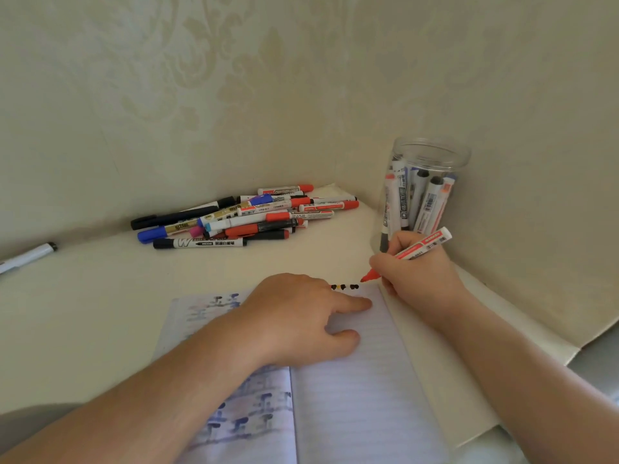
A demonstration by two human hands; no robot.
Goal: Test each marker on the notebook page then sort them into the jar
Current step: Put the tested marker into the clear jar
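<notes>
An open lined notebook lies in front of me on the pale table. My left hand rests on its right page, fingers spread flat. My right hand grips an uncapped red marker, its red tip touching the page's top right corner beside a short row of dark test dots. A clear plastic jar with several markers standing inside is just behind my right hand. A pile of several red, blue and black markers lies at the back of the table.
A single white marker with a black cap lies at the far left. Patterned walls close in behind and on the right. The notebook's left page carries blurred ink marks. The table's edge drops off at the right, near a grey surface.
</notes>
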